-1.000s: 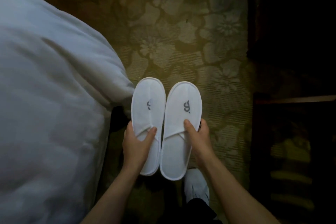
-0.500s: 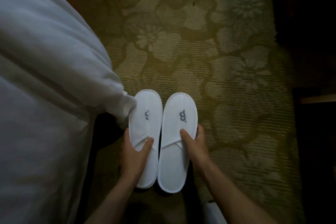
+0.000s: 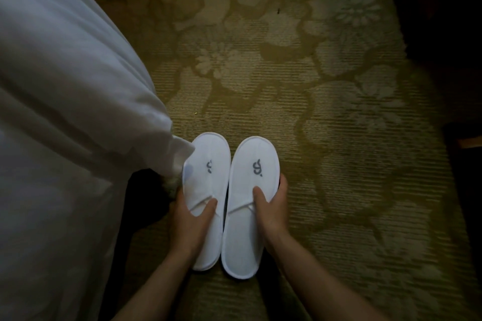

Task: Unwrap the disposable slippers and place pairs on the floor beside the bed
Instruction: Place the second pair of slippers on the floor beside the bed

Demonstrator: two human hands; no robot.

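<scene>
Low in the frame's centre, the left hand (image 3: 190, 221) pinches the left slipper (image 3: 206, 190) and the right hand (image 3: 271, 206) pinches the right slipper (image 3: 250, 206), side by side over the carpet (image 3: 339, 138). The duvet (image 3: 65, 112) overhangs the left toe; it could snag and skew the pair.

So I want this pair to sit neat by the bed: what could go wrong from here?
The left slipper has its toe tucked against the hanging bedding, so the cloth may cover it or drag it askew. Each hand holds one slipper separately, so letting go unevenly could leave the right slipper out of line. The dim light may hide a small skew.
</scene>
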